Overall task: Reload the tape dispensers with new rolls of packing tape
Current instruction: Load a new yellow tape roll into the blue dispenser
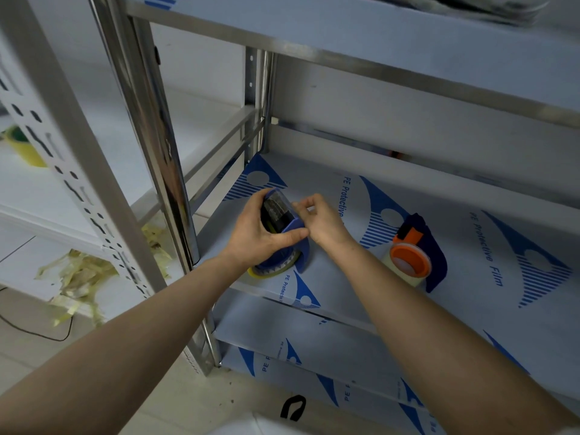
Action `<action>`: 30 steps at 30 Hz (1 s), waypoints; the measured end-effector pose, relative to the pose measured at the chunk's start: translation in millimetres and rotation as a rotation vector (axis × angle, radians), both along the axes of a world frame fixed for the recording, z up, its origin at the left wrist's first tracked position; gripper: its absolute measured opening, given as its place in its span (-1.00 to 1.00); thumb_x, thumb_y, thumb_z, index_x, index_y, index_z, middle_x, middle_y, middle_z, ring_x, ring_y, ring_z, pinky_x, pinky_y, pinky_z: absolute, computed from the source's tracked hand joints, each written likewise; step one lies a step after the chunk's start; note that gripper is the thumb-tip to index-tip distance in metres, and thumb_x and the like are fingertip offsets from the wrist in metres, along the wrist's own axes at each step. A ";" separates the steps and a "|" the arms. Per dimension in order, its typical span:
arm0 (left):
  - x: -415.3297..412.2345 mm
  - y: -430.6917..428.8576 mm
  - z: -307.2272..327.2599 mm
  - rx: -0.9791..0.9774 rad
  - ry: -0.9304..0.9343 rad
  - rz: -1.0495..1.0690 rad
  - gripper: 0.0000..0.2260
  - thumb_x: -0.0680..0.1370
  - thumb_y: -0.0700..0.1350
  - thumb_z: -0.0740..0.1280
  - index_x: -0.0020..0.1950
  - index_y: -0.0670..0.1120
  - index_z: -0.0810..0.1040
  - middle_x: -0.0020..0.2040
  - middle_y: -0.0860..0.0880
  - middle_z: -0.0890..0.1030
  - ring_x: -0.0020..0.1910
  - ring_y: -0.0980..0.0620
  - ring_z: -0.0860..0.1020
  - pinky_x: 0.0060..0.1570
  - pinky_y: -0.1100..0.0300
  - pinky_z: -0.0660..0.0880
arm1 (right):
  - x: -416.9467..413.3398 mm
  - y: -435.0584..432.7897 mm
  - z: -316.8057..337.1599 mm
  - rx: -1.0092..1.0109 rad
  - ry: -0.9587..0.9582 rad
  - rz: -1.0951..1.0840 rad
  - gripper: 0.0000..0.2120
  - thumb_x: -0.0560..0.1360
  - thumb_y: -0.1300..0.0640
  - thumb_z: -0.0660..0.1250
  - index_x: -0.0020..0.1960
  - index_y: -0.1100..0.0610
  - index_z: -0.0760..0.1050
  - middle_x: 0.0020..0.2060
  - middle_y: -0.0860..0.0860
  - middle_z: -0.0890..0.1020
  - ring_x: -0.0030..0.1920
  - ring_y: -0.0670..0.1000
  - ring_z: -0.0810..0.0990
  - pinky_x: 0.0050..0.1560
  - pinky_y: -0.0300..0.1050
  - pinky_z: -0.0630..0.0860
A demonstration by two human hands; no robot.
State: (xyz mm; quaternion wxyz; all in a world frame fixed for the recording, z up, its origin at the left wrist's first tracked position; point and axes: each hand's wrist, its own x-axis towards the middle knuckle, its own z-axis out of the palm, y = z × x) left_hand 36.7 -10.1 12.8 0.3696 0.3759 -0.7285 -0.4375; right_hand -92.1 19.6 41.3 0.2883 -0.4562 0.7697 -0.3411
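1. The blue tape dispenser (284, 233) stood on the shelf (439, 233), near its front left corner.
2. The left hand (260, 233) was clasped round its body; the right hand (320, 221) pinched at its cutter end, seemingly threading tape.
3. Next, probably, drawing the tape across the blade.
4. To the dispenser's right sat a second dispenser (417, 252), already loaded.

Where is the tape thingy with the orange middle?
The dark blue tape dispenser with the orange hub sits untouched on the film-covered metal shelf, on the right in the head view, beside the right hand's forearm.
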 end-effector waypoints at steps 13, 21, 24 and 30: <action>-26.2 1.7 14.6 -0.003 -0.171 0.080 -0.12 0.21 0.28 0.48 0.39 -0.06 0.24 0.29 -0.03 0.41 0.23 0.01 0.44 0.22 0.08 0.45 | -23.1 9.9 51.6 -0.284 0.168 0.082 -0.74 0.56 0.11 0.23 0.17 0.17 0.55 0.10 0.07 0.64 0.05 -0.07 0.55 0.09 -0.19 0.47; -44.6 6.4 20.4 -0.111 -0.325 0.002 0.11 0.26 0.18 0.49 0.53 -0.18 -0.14 0.40 -0.12 0.32 0.40 -0.07 0.30 0.32 0.04 0.37 | -21.8 8.6 34.2 -0.146 0.334 0.087 -0.64 0.58 0.01 0.16 -0.09 0.24 0.60 -0.20 0.19 0.67 -0.16 0.16 0.63 -0.09 0.09 0.57; -44.9 10.6 18.7 -0.175 -0.346 0.021 0.06 0.28 0.20 0.48 0.53 -0.16 -0.07 0.44 -0.11 0.29 0.41 -0.06 0.32 0.30 0.04 0.40 | -22.7 9.6 30.8 -0.156 0.350 0.069 -0.65 0.58 0.00 0.15 -0.07 0.21 0.61 -0.19 0.17 0.68 -0.14 0.15 0.63 -0.10 0.07 0.57; -49.3 14.1 17.3 -0.254 -0.382 0.055 -0.01 0.30 0.22 0.46 0.52 -0.13 0.01 0.41 -0.09 0.32 0.37 -0.05 0.37 0.19 -0.03 0.47 | -29.5 10.9 29.4 -0.164 0.532 0.102 -0.64 0.61 0.05 0.07 -0.06 0.23 0.56 -0.14 0.19 0.66 -0.11 0.16 0.60 -0.14 -0.02 0.48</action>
